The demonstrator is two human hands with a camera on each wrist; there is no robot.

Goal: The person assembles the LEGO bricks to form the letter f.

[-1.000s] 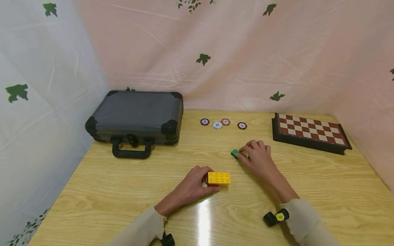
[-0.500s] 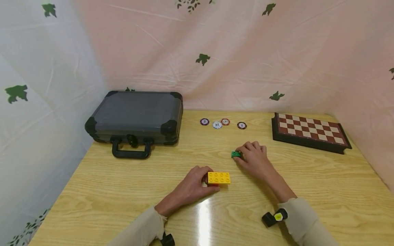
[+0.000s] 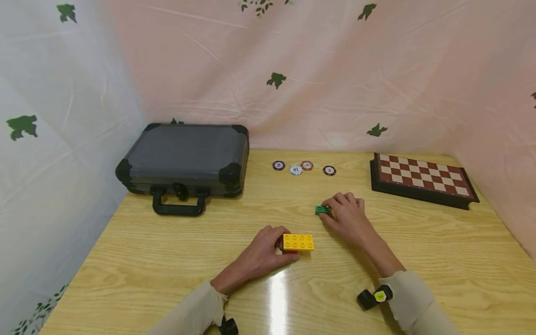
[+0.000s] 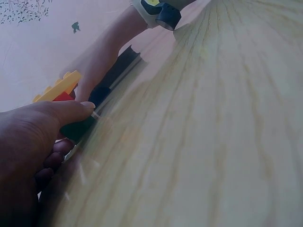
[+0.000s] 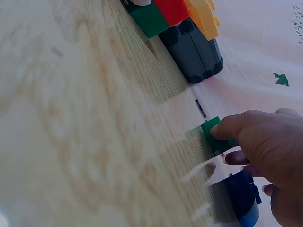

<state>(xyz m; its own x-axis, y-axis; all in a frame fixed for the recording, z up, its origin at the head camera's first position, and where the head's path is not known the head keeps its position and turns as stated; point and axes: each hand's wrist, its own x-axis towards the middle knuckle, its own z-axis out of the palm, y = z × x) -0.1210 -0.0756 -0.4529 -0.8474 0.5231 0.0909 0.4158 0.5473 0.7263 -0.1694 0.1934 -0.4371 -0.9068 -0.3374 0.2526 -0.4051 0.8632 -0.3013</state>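
My left hand (image 3: 261,253) grips a stack of toy building bricks between thumb and fingers. A yellow brick (image 3: 298,242) tops the stack; under it come a red brick (image 5: 171,11) and a green brick (image 5: 146,20), seen in the right wrist view. Farther forward and to the right, my right hand (image 3: 347,218) pinches a smaller green brick (image 3: 321,210) low over the table, thumb on its near side. A blue brick (image 5: 243,198) with a rounded side lies beneath the right hand, hidden by it in the head view.
A grey case (image 3: 184,153) with a black handle stands at the back left. Several poker chips (image 3: 296,170) lie at the back middle. A folding chessboard (image 3: 423,179) sits at the back right. Patterned cloth (image 3: 318,93) hangs behind the wooden table (image 3: 167,260).
The small green brick has turned in the right hand's fingers so its studs show. The right hand has shifted slightly to the left. The left hand and its stack have stayed still.
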